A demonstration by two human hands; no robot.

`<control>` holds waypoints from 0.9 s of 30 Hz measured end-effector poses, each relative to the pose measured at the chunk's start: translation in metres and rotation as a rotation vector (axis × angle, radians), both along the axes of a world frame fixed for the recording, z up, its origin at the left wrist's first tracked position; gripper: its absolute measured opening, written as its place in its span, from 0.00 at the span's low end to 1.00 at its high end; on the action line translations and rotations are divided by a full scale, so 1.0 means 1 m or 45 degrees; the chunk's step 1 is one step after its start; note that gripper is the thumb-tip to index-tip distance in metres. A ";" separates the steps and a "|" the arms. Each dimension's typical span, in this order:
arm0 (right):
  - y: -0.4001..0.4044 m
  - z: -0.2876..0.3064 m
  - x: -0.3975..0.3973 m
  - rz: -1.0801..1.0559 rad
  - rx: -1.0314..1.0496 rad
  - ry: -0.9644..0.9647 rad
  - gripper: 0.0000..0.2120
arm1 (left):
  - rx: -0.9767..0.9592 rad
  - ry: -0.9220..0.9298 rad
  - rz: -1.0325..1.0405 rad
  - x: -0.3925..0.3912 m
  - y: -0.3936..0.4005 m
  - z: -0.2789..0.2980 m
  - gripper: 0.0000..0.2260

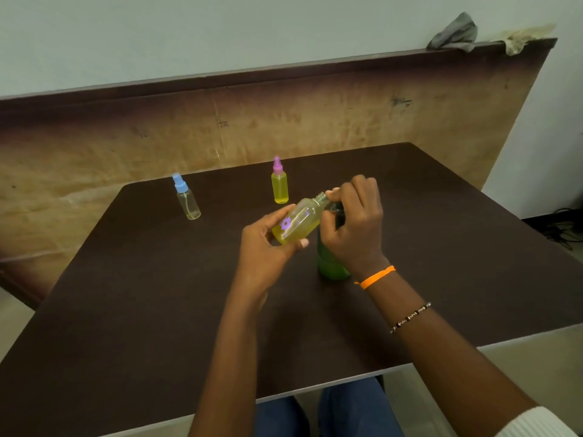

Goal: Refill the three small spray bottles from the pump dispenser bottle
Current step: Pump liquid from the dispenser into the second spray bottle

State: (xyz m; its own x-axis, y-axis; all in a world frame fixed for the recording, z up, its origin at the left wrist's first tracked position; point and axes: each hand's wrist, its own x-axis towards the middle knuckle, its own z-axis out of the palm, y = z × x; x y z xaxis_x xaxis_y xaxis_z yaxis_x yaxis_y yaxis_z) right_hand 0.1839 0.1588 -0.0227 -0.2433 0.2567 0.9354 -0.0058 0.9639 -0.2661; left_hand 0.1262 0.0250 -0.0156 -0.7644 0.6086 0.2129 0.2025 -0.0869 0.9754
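Open tabletop, two bottles standing far back
Blue-capped bottle (186, 198) and pink-capped bottle (279, 182) stand well apart; table (126, 294) nearer looks bare.

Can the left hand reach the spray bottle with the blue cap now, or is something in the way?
Probably not yet. Nothing lies on the table between them, but the left hand grips the uncapped spray bottle, so it must put that down first to take the blue-capped bottle.

Dark brown table (126, 310), worn wood backboard (315, 121), pale wall (189, 33) behind.
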 end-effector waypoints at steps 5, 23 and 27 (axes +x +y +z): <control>-0.001 0.008 0.001 0.010 -0.022 -0.011 0.03 | -0.010 -0.004 -0.006 0.000 -0.002 0.000 0.26; -0.002 0.014 0.002 0.005 -0.059 -0.025 0.04 | 0.019 0.014 -0.018 0.001 -0.001 0.007 0.26; 0.001 0.003 -0.005 -0.043 -0.035 0.011 0.05 | -0.017 0.012 -0.025 0.000 0.000 0.003 0.26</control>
State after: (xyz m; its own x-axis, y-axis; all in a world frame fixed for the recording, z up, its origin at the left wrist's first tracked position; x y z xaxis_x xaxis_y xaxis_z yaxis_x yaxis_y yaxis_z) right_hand 0.1793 0.1602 -0.0196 -0.2263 0.2901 0.9298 0.0240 0.9560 -0.2924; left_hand 0.1264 0.0251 -0.0127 -0.7504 0.6260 0.2121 0.2102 -0.0781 0.9745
